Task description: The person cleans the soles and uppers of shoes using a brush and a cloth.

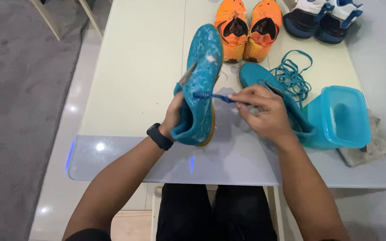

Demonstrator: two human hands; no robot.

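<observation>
While the left hand (pixel 174 117) clamped its fingers around the heel end of a teal shoe (pixel 200 85), holding it tilted on its side above the near half of the table (pixel 130 67), the right hand (pixel 264 114) pinched the handle of a blue toothbrush (pixel 213 96) between thumb and fingertips. The brush lay across the gap between the two hands, its bristled head touching the wet, foamy side of the held shoe. A black watch (pixel 160 136) sat on the left wrist. Just right of the held shoe, and partly hidden under the right hand, the second teal shoe (pixel 264 82) rested flat on the table with its toe pointing to the far side. A loose tangle of teal laces (pixel 293 73) lay just beyond it, to the right. Near the table's right edge stood a teal plastic tub (pixel 342 116), touching the second shoe's heel end, and a grey rag (pixel 369 149) lay under and beside the tub. At the far side, a pair of orange shoes (pixel 246 29) stood side by side, just beyond the toe of the held shoe, and a pair of navy and white shoes (pixel 325 18) stood farther right at the far corner. The person's dark trousers (pixel 215 209) showed below the near edge of the table.
</observation>
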